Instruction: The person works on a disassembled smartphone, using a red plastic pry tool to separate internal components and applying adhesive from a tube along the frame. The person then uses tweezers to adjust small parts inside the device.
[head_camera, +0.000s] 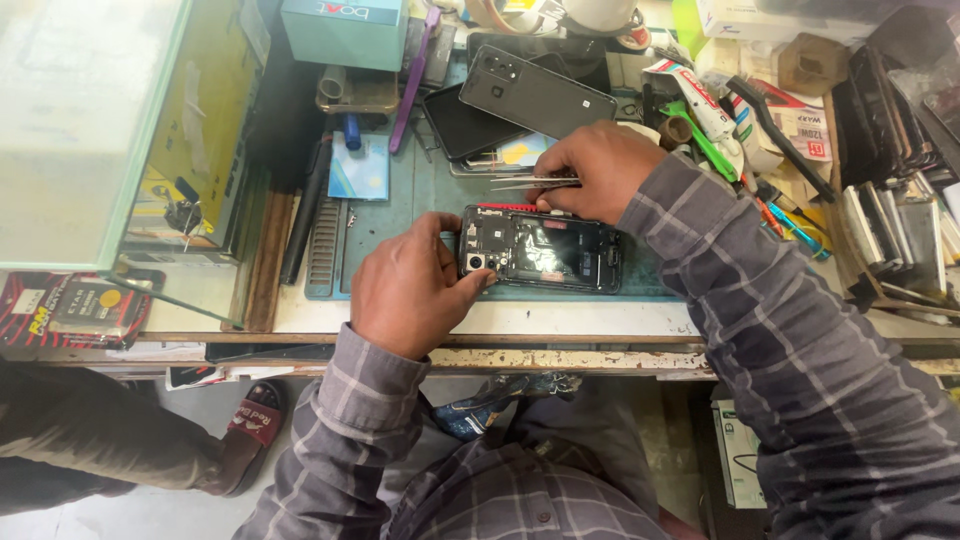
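While the opened phone (541, 249) lay flat at the middle of the table (560, 318), the left hand (412, 287) pressed its fingers together on the camera end at nine o'clock, steadying it. The right hand (596, 170), at twelve o'clock, pinched tweezers (532, 182) pointing toward nine. This looked like mid-disassembly work inside the case; the next move would call for a fine, steady tweezer tip.
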